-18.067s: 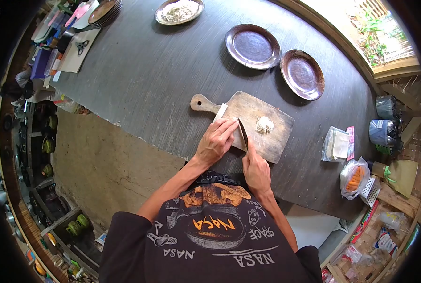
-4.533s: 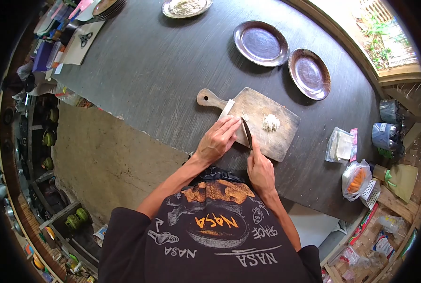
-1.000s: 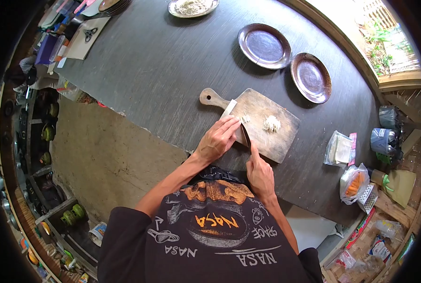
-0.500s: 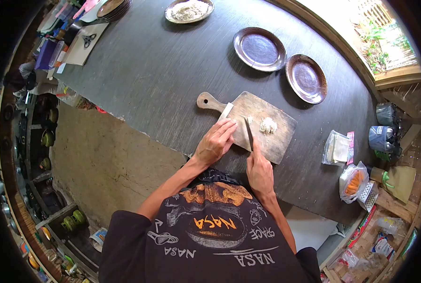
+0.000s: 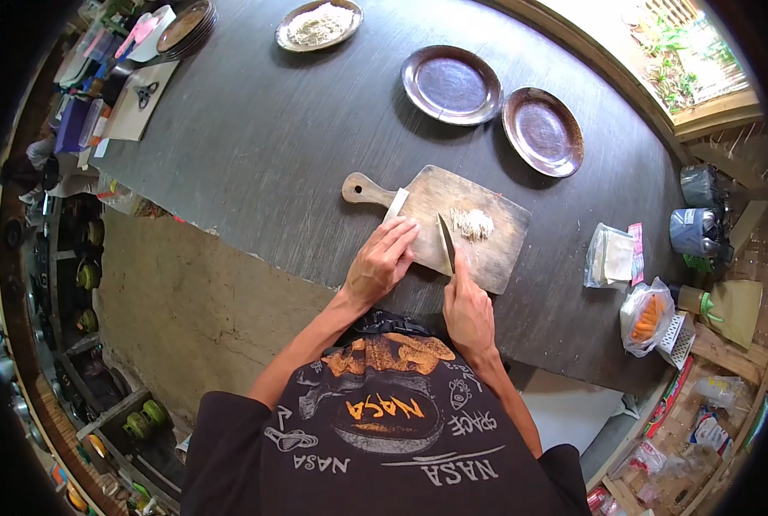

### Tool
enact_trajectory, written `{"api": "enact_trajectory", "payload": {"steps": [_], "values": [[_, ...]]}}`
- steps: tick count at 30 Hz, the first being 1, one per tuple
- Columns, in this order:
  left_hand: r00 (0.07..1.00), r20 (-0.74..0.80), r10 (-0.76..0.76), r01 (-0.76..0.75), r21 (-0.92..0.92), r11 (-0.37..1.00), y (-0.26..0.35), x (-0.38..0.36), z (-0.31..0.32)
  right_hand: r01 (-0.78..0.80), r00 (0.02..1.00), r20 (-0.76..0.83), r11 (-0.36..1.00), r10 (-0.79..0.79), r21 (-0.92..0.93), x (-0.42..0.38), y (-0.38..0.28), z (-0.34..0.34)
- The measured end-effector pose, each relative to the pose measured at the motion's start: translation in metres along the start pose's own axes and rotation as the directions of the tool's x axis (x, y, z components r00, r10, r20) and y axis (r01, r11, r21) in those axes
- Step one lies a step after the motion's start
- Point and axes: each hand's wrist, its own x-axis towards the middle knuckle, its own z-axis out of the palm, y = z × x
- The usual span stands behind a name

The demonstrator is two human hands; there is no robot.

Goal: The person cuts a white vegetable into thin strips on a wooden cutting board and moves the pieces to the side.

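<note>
A wooden cutting board (image 5: 495,215) lies on the dark table, its handle pointing left. My left hand (image 5: 384,262) presses a pale, flat strip (image 5: 397,203) against the board's left part, fingers together. My right hand (image 5: 468,314) grips a dark-bladed knife (image 5: 447,244), whose blade stands just right of my left fingertips. Thin whitish shreds (image 5: 471,224) are heaped on the board, right of the blade.
Two brown plates (image 5: 452,84) (image 5: 543,132) stand behind the board. A plate of white, floury food (image 5: 320,26) is farther back. At right lie a plastic packet (image 5: 611,256), bagged carrots (image 5: 648,318) and a grater (image 5: 678,340). Scissors (image 5: 146,95) rest at back left.
The view has shifted, moving the board and plates slightly left in the picture. More shreds lie beside the blade, joined to the heap.
</note>
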Motion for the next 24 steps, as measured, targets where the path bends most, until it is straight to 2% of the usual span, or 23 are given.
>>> {"api": "enact_trajectory", "payload": {"steps": [3,5,6,8,12,15,17,21,24], "values": [[0.999,-0.020,-0.025,0.025,0.008,1.000,0.004,0.001,-0.002,0.023,1.000,-0.019,0.999,-0.023,-0.031,0.004,-0.001,0.000],[0.999,-0.030,-0.018,0.018,0.007,1.000,0.004,0.003,-0.003,-0.075,0.996,-0.051,0.997,0.074,-0.007,0.000,0.000,-0.004],[0.999,-0.030,-0.019,0.019,0.008,1.000,0.002,0.002,-0.003,-0.073,0.996,-0.050,0.997,0.073,-0.008,0.000,0.002,-0.004],[1.000,-0.001,-0.011,0.011,0.006,1.000,-0.001,-0.002,0.000,-0.015,0.995,-0.101,1.000,0.017,0.022,-0.006,0.009,-0.001],[1.000,-0.005,0.009,-0.009,0.026,1.000,-0.002,0.000,0.000,-0.032,0.996,-0.079,0.999,0.030,-0.020,-0.005,0.002,-0.005],[1.000,-0.008,0.008,-0.008,0.043,0.999,0.000,0.002,-0.003,0.038,0.995,-0.095,0.999,-0.040,-0.024,0.001,-0.002,-0.003],[0.999,-0.043,0.000,0.002,0.028,1.000,-0.001,0.000,0.000,0.060,0.998,-0.005,0.998,-0.060,0.005,0.002,-0.006,-0.001],[0.999,-0.048,-0.011,0.012,0.017,1.000,-0.001,0.001,-0.002,0.100,0.993,0.059,0.995,-0.100,-0.001,0.004,-0.003,0.005],[0.998,-0.053,-0.015,0.014,-0.009,1.000,-0.002,0.002,-0.001,0.116,0.992,0.046,0.993,-0.115,-0.008,0.004,-0.003,0.004]]}}
